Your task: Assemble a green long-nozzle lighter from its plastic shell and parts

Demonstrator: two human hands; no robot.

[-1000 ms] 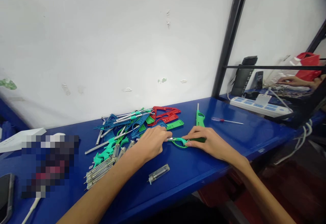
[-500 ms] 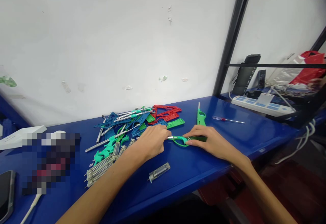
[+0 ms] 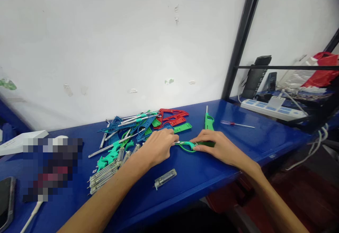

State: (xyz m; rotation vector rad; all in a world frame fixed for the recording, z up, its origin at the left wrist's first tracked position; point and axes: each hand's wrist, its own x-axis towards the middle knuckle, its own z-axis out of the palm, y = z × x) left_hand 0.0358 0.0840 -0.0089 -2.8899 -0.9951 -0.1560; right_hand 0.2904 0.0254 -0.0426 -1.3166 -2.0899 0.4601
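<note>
My left hand [image 3: 160,146] is closed, its fingers pinching the thin metal tube [image 3: 180,143] of a green lighter half-shell [image 3: 208,143]. From the other side my right hand [image 3: 222,146] grips the handle end of the same shell between thumb and fingers. A teal trigger [image 3: 191,145] sits at the shell's looped guard. Just beyond my right hand lies a green stick lighter [image 3: 209,121] with its tube pointing away. Nearer the front edge is a single clear fuel tank [image 3: 165,179]. My fingers hide part of the tube and the handle.
Left of my hands is a heap of blue shells [image 3: 115,124], red shells [image 3: 173,114], metal tubes [image 3: 106,150], teal triggers [image 3: 107,159] and clear tanks [image 3: 103,179]. A screwdriver [image 3: 237,124] lies right. A phone [image 3: 6,201], power strip [image 3: 272,110] and black rack post [image 3: 242,38] flank the blue table [image 3: 185,183].
Almost nothing differs. Both hands keep their hold on the lighter shell and its tube, and the loose parts lie where they were.
</note>
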